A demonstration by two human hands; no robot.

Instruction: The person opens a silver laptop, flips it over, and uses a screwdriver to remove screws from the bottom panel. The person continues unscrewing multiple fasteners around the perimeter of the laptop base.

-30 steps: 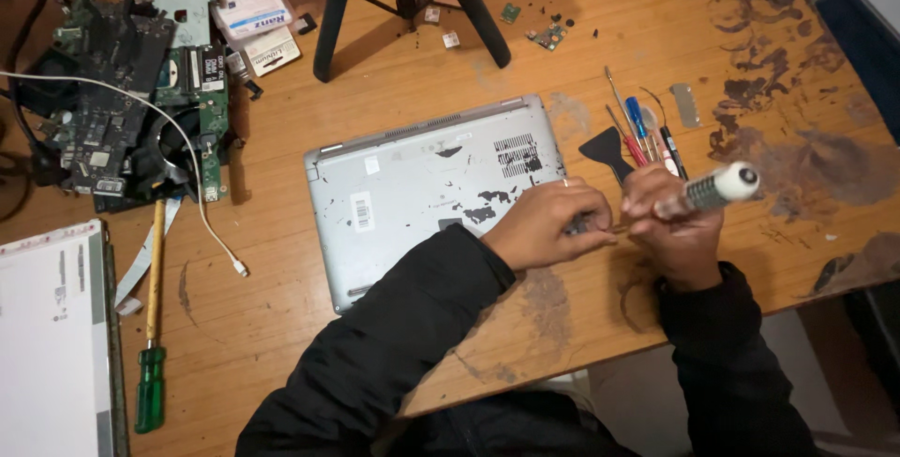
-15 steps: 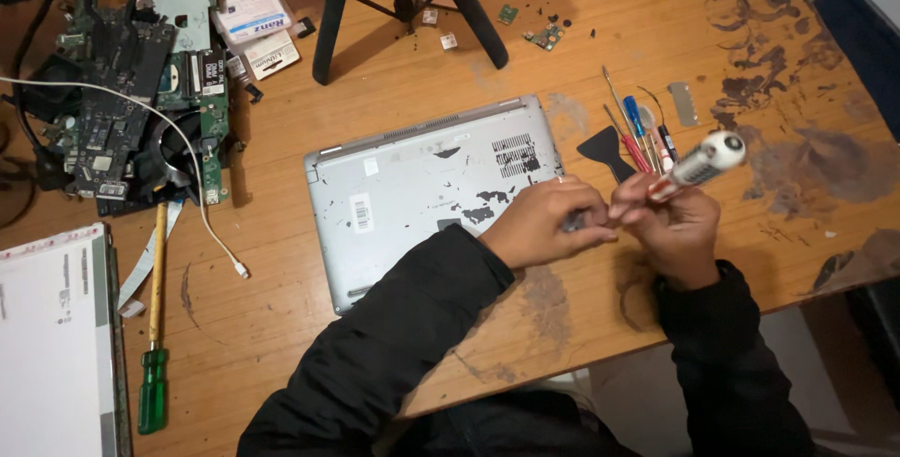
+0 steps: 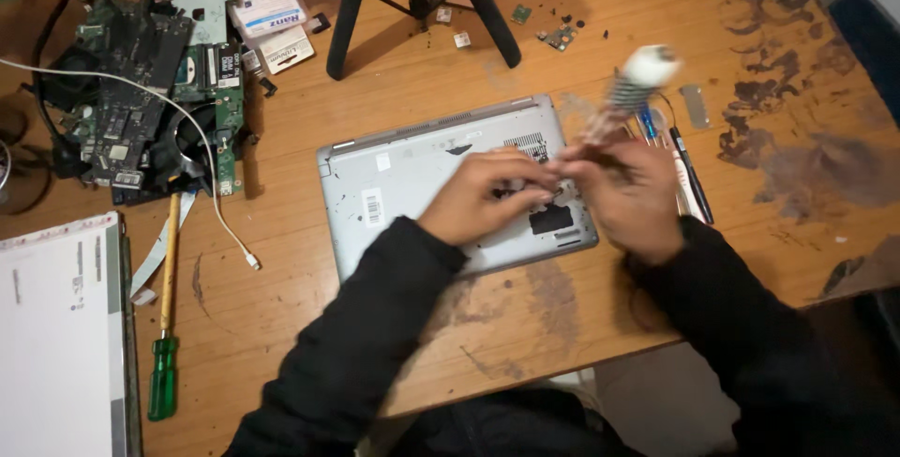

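Right hand (image 3: 630, 199) grips blurred screwdriver (image 3: 630, 91); left hand (image 3: 487, 194) pinches its tip (over grey laptop (image 3: 412, 176), white labels)

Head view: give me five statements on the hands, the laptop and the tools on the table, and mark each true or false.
1. The right hand holds a screwdriver with a white-capped handle. True.
2. The silver laptop lies open with its screen lit. False: it lies shut, underside up.
3. The left hand rests over the laptop. True.
4. The green-handled screwdriver lies on top of the laptop. False: it lies on the wooden table, left of the laptop.
5. A bare circuit board sits at the table's far left. True.
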